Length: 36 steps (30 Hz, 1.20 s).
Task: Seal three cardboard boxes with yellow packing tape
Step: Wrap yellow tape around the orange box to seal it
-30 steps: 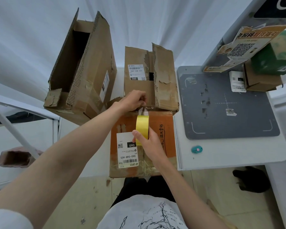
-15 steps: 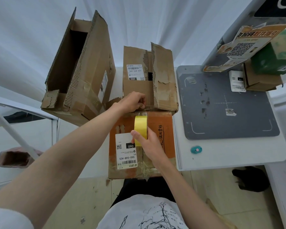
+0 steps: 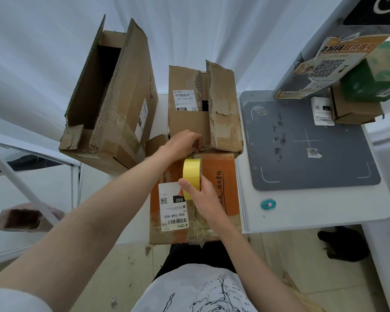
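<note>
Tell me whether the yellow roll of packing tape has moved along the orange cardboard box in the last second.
Cannot tell. The yellow tape roll sits at about the same spot beside the white shipping label on the orange box; only the camera view shifted slightly.

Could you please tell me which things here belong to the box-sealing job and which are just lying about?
Job:
tape roll, in right hand
orange box
middle box
tall open box
left hand, at the orange box's far edge

Lying about:
grey mat
teal disc
green box
</note>
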{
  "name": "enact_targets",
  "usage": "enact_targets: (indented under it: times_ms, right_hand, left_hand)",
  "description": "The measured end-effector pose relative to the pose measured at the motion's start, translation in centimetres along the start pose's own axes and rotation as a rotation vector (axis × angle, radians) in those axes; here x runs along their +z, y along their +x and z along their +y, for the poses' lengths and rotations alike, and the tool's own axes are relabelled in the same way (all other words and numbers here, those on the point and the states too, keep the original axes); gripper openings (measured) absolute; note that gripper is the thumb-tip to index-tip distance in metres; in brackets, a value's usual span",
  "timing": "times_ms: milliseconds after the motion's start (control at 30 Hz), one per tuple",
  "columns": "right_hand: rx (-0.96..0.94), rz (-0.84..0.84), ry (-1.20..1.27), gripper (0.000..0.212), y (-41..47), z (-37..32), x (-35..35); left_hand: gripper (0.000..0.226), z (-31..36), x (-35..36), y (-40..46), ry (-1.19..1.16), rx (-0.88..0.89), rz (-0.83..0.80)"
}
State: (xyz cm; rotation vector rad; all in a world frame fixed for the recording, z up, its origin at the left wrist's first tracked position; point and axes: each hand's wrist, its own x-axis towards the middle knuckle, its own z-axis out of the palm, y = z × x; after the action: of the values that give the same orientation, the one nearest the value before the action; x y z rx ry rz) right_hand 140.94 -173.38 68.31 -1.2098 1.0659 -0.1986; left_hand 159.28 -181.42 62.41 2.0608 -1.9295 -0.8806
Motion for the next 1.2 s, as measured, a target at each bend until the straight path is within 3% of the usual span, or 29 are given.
enact_targets:
  times_ms: [333, 733, 867, 1067, 1200]
  right_hand:
    - [0.0, 0.004, 0.012, 0.037, -0.2, 0.2, 0.1]
    - [0.002, -0.002, 0.026, 0.033, -0.2, 0.5, 0.2]
    - [0.014, 0.0, 0.024, 0.037, -0.3, 0.2, 0.1]
    - [0.043, 0.044, 0.027, 0.044, -0.5, 0.1, 0.0]
    - [0.06, 0.041, 0.012, 0.032, -0.9, -0.4, -0.4]
  left_hand:
    - [0.006, -1.1, 0.2, -1.1, 0.02, 0.046, 0.032]
    - [0.055, -1.2, 0.4, -1.9, -0.045, -0.121, -0.006]
    - [0.036, -2.1, 1.3, -2.8, -0.246, -0.176, 0.039]
    - [0.027, -1.1, 1.7, -2.4, -0.24, -0.275, 0.096]
    - [0.027, -1.1, 1.5, -2.5, -0.264, -0.299, 0.099]
